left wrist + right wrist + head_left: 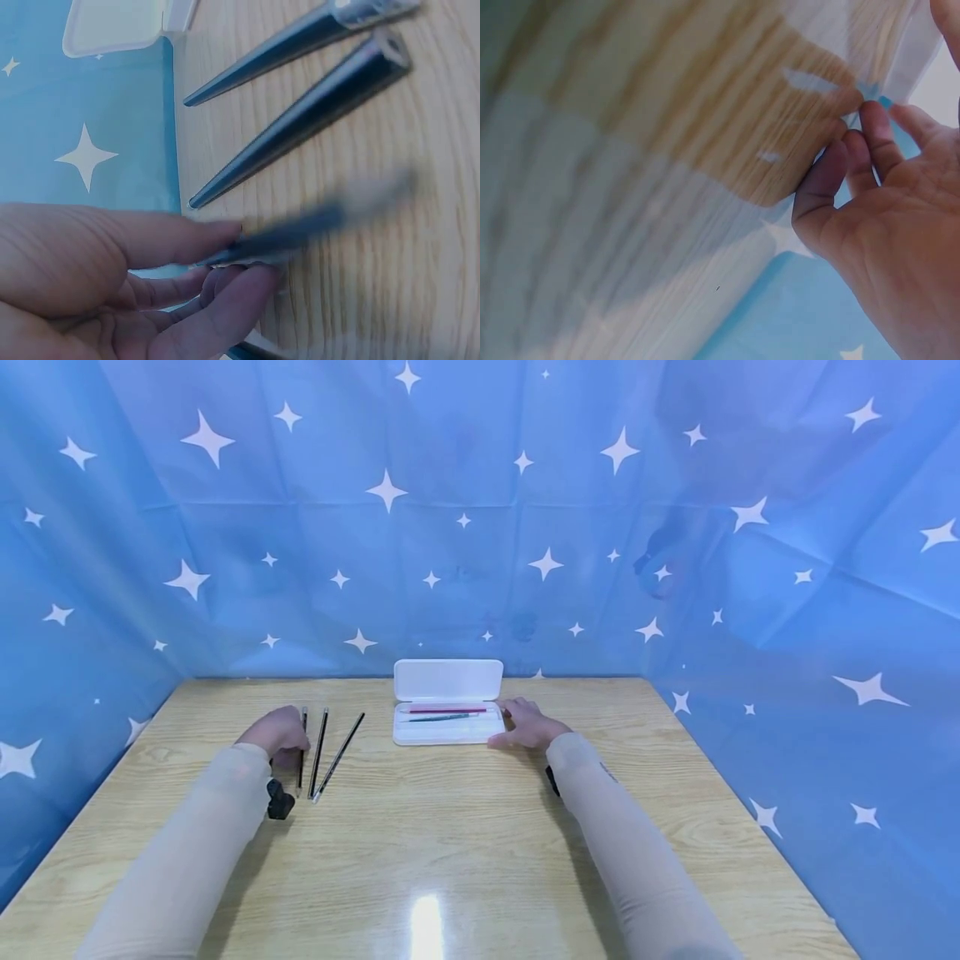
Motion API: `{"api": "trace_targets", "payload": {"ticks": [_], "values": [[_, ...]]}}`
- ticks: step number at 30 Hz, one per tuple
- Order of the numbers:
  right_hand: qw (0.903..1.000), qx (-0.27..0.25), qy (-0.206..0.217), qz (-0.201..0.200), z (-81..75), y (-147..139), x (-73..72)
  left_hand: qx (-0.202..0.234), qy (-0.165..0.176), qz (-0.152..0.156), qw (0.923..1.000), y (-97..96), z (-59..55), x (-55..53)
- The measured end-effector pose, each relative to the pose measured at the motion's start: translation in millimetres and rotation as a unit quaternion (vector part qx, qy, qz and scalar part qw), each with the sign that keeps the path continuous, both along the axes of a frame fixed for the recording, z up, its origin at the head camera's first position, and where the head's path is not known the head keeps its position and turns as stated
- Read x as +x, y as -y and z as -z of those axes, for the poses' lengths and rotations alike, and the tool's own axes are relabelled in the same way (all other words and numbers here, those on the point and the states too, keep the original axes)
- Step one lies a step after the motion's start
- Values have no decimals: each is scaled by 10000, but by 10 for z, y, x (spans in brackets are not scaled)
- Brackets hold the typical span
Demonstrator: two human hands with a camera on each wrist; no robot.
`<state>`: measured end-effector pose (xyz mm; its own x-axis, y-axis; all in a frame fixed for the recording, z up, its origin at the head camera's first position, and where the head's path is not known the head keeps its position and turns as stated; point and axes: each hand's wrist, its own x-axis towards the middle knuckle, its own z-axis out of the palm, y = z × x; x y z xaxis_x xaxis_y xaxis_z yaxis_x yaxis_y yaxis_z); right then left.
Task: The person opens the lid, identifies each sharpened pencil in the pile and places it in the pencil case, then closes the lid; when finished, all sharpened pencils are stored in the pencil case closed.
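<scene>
My left hand (283, 732) pinches a dark pencil (300, 229) between thumb and fingers at the left of the table; the pencil is blurred in the left wrist view. Just right of it, two more dark pencils lie on the wood, a middle pencil (318, 752) and a slanted pencil (339, 757), their near ends close together. At the back of the table a white pencil case (420, 737) stands with its lid raised. Inside lie a red pencil (450, 711) and a green pencil (438, 718). My right hand (525, 725) holds the case's right end, thumb at the front corner, fingers at the back.
The wooden table (465, 827) ends at a blue curtain (465, 602) with white stars, right behind the case. Another length of curtain hangs along the right side. In the left wrist view, a dark slim end (244, 351) shows below the hand.
</scene>
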<state>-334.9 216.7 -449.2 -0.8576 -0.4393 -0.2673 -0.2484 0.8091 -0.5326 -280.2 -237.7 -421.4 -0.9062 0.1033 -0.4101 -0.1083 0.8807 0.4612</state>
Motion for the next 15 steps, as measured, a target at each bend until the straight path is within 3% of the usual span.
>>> {"api": "trace_targets", "payload": {"ticks": [7, 15], "values": [[10000, -83, -29, 20, -3, 13, 11, 96, 171, -153, 9997, 3, -8, 30], [9999, -82, -17, 73, -43, 33, 42, 1180, 334, -529, 9910, 90, -32, 111]]}}
